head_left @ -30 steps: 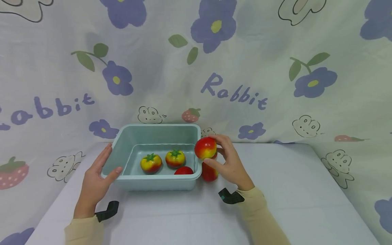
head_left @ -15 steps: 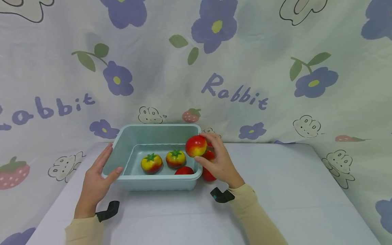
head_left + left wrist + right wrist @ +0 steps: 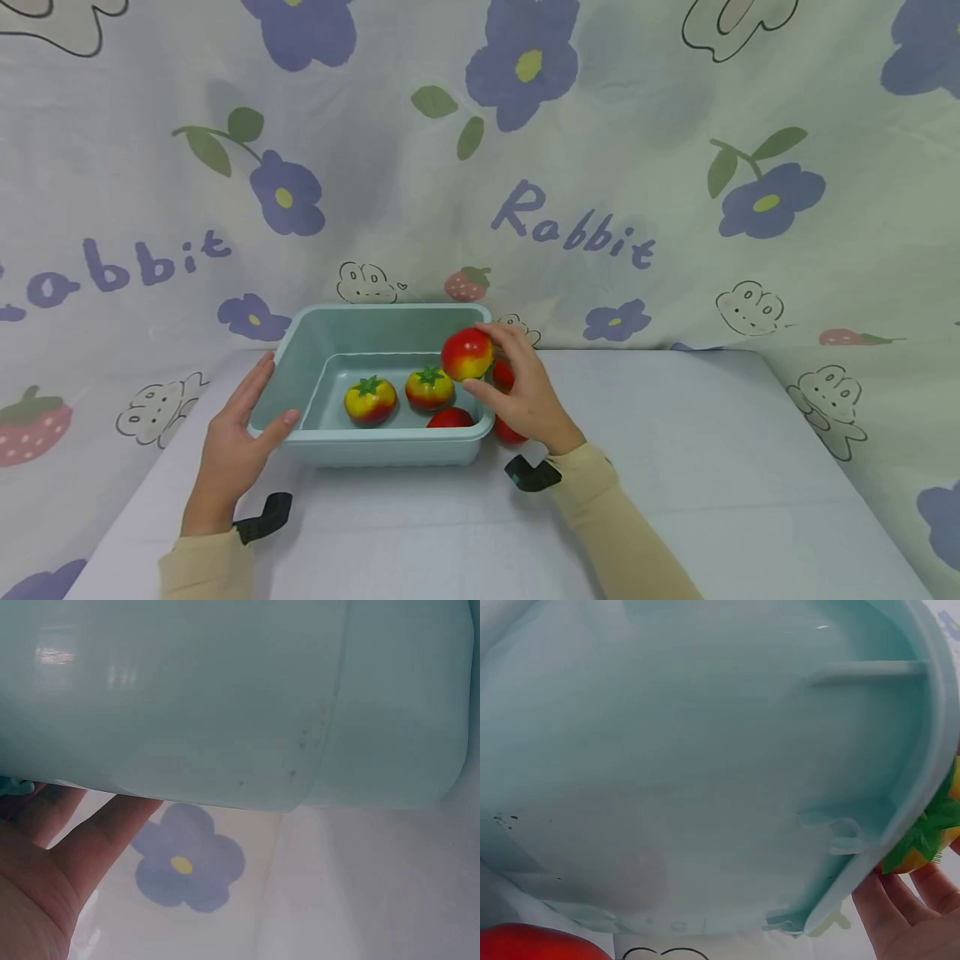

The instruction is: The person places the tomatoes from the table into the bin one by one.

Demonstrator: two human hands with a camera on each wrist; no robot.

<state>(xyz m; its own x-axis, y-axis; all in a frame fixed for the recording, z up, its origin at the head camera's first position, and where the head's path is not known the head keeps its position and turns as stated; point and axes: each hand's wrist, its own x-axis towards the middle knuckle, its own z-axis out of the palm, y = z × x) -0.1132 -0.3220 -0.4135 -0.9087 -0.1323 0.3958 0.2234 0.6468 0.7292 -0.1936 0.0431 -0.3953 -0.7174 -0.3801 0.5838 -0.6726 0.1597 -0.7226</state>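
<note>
While the right hand pinches a tomato over the tray at centre, partly hiding red fruits, the left hand rests spread fingers against the tray's left side; tabletop extends right.

Glossy red-yellow tomato was held above right rim of upright, pale blue-green bin. Three tomatoes were contained, two leaf-up; red objects, partly hidden, were noted outside, right.
</note>
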